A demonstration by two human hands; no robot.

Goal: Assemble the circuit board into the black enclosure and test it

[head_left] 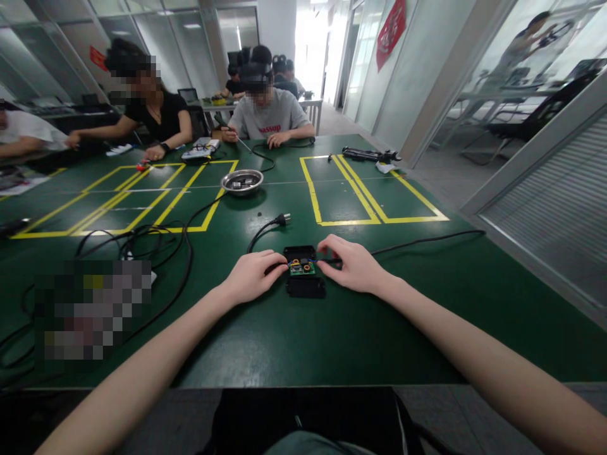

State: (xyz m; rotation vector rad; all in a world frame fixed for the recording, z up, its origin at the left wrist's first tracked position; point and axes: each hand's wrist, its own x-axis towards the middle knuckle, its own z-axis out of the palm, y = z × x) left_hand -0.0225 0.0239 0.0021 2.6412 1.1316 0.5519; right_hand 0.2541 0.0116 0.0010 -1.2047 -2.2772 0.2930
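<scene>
A small green circuit board (302, 268) with copper-coloured coils lies in front of me, between my two hands. Behind it is one half of a black plastic case (300, 250), and the other case half (306, 288) lies on the near side. My left hand (253, 276) is closed in a pinch on a black cord at the board's left end. On the right end, my right hand (353, 262) pinches another black cable (427, 240), which runs off to the right. Blue wires show beside the board. A plug (283, 219) on a black cord lies beyond my left hand.
A metal bowl (242, 182) with small metal parts stands further back on the green table (246, 354). Tangled black cables (137, 240) and a blurred-out object (95, 309) lie left. A folded black tripod-like item (370, 155) lies back right. Co-workers sit across the table.
</scene>
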